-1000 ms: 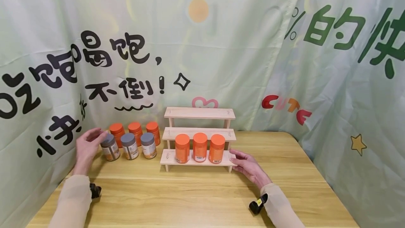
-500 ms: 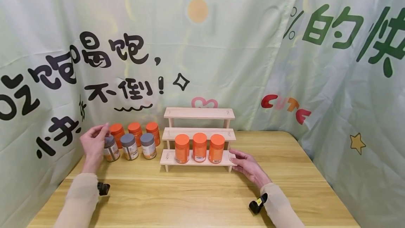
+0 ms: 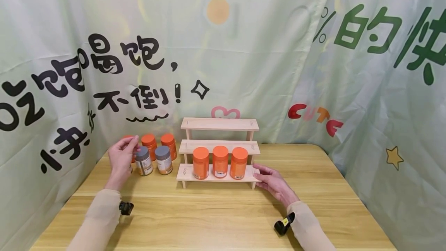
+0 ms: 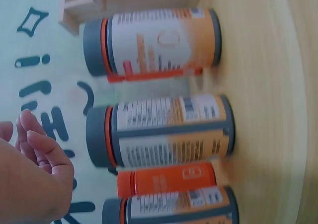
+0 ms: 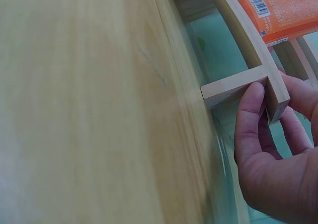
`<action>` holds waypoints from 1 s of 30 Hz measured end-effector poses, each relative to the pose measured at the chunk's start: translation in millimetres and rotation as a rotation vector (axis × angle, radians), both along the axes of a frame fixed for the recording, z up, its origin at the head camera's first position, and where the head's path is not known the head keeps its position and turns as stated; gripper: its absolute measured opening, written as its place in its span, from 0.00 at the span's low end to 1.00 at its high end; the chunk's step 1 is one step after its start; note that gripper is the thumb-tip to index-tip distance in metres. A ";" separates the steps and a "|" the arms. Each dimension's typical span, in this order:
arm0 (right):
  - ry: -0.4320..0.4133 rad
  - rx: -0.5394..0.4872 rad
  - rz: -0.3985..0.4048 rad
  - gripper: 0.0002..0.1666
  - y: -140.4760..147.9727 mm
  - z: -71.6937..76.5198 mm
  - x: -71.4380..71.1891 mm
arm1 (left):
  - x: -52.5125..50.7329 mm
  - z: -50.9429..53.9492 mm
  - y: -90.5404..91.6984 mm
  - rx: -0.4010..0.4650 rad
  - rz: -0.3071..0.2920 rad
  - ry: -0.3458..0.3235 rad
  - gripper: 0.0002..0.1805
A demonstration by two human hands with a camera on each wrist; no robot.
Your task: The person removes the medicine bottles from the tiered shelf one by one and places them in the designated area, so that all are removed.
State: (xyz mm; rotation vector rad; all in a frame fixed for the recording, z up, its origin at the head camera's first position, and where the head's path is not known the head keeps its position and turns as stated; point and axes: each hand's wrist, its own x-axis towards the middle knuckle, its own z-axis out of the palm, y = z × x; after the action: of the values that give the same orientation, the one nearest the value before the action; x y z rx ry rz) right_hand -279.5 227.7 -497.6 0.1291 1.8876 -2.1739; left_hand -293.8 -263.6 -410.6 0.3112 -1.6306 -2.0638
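Observation:
Loosely bent and holding nothing, the fingers of my left hand [image 3: 120,158] hover by the jars at left. A grey-lidded jar [image 3: 144,165] stands just right of that hand, with another grey-lidded jar [image 3: 164,165] beyond it. The left wrist view shows a gap between the hand [image 4: 37,179] and the middle jar's lid [image 4: 98,136]; in the head view the hand hides the leftmost grey-lidded jar. My right hand [image 3: 275,185] pinches the right end of the lowest step of a wooden tiered stand [image 3: 219,146]. In the right wrist view its thumb [image 5: 252,112] lies against the step's leg.
Three orange jars [image 3: 220,164] stand in a row on the lowest step. Behind the grey-lidded jars are more orange jars [image 3: 168,146], one partly covered by my left hand. A printed curtain [image 3: 265,69] hangs behind the wooden table [image 3: 195,220].
My left hand has moved right, from beside the leftmost grey-lidded jar to in front of it, its fingers more drawn together. The right hand, stand and jars look unmoved.

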 end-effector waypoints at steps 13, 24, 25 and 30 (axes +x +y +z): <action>0.005 0.018 -0.005 0.34 0.1 0.9 0.3 | 3.2 -14.7 37.0 -0.165 -0.211 -0.042 0.19; 0.004 0.010 -0.004 0.35 0.0 2.9 0.4 | 7.5 -25.6 65.2 -0.312 -0.393 0.002 0.24; 0.001 0.009 -0.004 0.35 -0.4 2.9 0.5 | 8.0 -26.1 67.9 -0.329 -0.400 0.003 0.24; -0.007 0.007 -0.010 0.34 -0.8 2.1 1.3 | 9.6 -30.5 84.1 -0.438 -0.460 0.048 0.24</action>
State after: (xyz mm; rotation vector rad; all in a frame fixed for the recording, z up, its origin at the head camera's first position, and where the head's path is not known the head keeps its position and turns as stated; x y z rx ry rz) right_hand -278.1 226.9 -495.5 0.1474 1.8952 -2.1705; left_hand -284.2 -179.5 -441.0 -0.2873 -2.2170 -1.9130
